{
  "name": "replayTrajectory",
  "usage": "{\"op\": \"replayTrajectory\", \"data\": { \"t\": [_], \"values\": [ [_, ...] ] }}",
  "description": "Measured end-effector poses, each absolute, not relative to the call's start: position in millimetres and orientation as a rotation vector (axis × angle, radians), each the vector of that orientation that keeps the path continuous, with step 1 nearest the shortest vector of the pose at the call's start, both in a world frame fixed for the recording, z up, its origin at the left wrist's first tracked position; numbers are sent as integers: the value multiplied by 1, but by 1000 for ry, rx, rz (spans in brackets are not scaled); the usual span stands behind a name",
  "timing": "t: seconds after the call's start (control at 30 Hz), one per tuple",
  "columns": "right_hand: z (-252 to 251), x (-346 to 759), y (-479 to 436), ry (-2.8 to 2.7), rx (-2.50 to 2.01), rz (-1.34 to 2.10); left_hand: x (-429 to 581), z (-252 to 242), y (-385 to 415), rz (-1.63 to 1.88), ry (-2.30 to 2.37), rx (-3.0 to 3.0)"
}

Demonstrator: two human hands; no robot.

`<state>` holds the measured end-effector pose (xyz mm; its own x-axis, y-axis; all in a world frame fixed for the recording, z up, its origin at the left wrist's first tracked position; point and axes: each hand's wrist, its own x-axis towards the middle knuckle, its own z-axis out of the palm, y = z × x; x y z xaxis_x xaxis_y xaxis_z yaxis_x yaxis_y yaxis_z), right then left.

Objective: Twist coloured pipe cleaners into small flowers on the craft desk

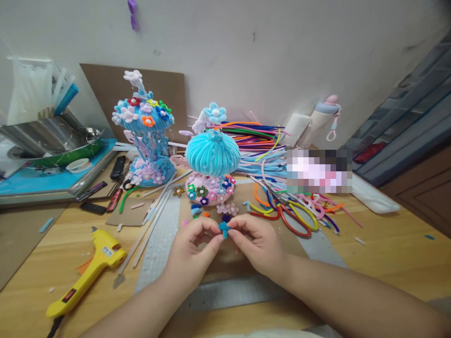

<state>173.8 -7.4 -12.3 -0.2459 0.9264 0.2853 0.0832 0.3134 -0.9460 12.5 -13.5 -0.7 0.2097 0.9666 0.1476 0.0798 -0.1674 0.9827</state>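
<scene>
Between my two hands is a small teal pipe-cleaner piece, looped into what looks like part of a flower. My left hand pinches its left side between thumb and fingers. From the right, my right hand pinches the other side. Just beyond them stands a pipe-cleaner jellyfish lamp shape with a turquoise ribbed dome on a flower-covered pink base. Pink fuzzy flowers lie right behind my fingertips. Under my hands is a brown cardboard sheet.
A yellow hot glue gun lies at the left, its cord trailing forward. Red-handled scissors and loose pipe cleaners are at the right. A finished-looking blue flowered jellyfish stands back left, near a metal pot. Pipe-cleaner bundles lie along the wall.
</scene>
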Motion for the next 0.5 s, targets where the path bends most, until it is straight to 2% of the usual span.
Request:
{"op": "replayTrajectory", "data": {
  "t": [0.5],
  "values": [
    [-14, 177, -9, -1718, -1018, 927, 14, 2, -15, 1112, 1150, 1505]
  ]
}}
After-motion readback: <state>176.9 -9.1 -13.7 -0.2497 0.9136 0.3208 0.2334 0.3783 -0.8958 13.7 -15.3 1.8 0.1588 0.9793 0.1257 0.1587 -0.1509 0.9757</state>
